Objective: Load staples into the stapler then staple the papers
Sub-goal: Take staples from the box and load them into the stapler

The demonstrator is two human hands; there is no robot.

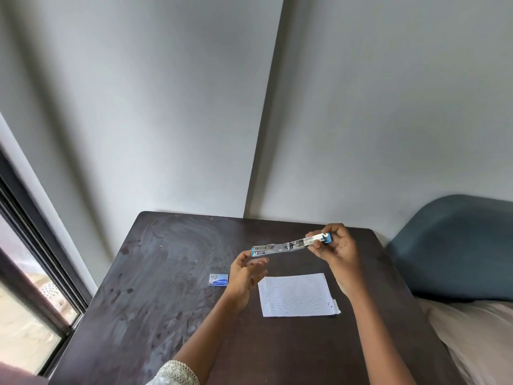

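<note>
A metal stapler with blue ends (288,245) is swung fully open into one long strip and held in the air above the dark table (155,301). My right hand (337,250) pinches its right end. My left hand (248,269) hovers just under its left end with fingers spread; whether it touches the stapler is unclear. A small blue box of staples (218,279) lies on the table to the left of my left hand. The white papers (297,295) lie flat below the stapler, one sheet peeking out at the lower right corner.
The table stands against a grey wall (194,107). A window with a dark frame (33,245) runs along the left. A blue headboard (458,245) and a pale pillow (477,337) sit close to the table's right edge.
</note>
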